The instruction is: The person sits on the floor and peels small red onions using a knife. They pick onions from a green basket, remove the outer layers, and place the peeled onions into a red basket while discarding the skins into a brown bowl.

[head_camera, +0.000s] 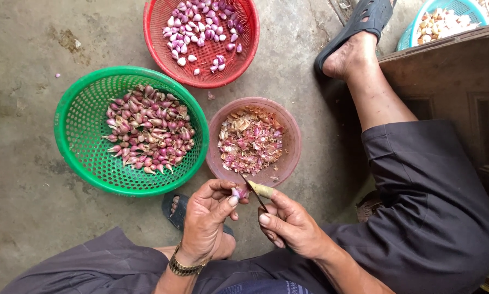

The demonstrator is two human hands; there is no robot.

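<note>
My left hand [206,218] pinches a small purple shallot [237,192] between thumb and fingers, just below the pink bowl of peelings [288,163]. My right hand [291,226] grips a small knife [254,191], its thin blade against the shallot; a pale guard covers my right index fingertip. A green basket [73,128] at the left holds several unpeeled shallots. A red basket [244,51] at the top holds several peeled ones.
I sit low over a concrete floor, my right foot in a dark sandal [364,22] stretched out at the upper right. A wooden panel [451,76] and a teal basket of cloves [446,19] lie at the right. My left foot [176,209] rests under the green basket.
</note>
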